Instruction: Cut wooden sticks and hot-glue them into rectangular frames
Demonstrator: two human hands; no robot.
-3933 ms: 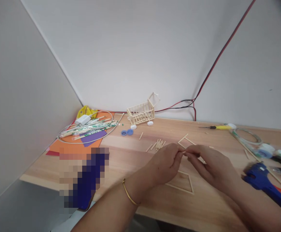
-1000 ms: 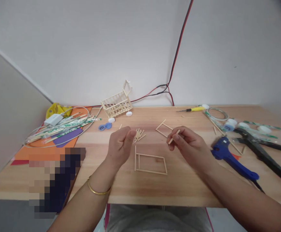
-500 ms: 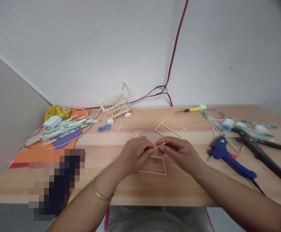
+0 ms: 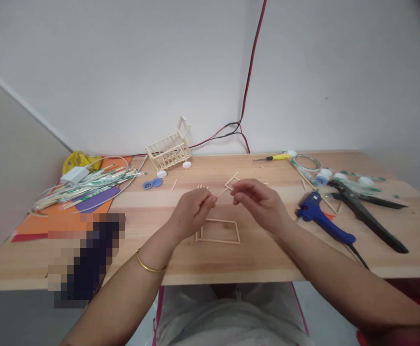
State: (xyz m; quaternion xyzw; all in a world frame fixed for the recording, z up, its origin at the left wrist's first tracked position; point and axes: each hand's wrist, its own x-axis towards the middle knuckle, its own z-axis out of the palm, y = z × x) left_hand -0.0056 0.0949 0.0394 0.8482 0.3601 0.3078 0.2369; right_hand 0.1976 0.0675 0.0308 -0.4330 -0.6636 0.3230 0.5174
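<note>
My left hand is closed in a pinch on a short thin wooden stick, which points up and right toward the other hand. Close to its far end is my right hand, thumb and fingers apart and curved. Below the hands, a rectangular frame of sticks lies flat on the table. Behind them is a second, partly hidden stick frame. Several loose sticks show just past my left knuckles. A small cart made of sticks with white cap wheels stands near the wall.
At right lie a blue glue gun, black-handled cutters, a tape roll and a yellow-handled tool. Blue caps lie left of centre. Packaged sticks, a white charger and coloured sheets fill the left side.
My hands have drawn apart; the right fingers have opened away from the stick, which stays in my left hand. More of the rectangular frame shows. The whole view has shifted slightly.
</note>
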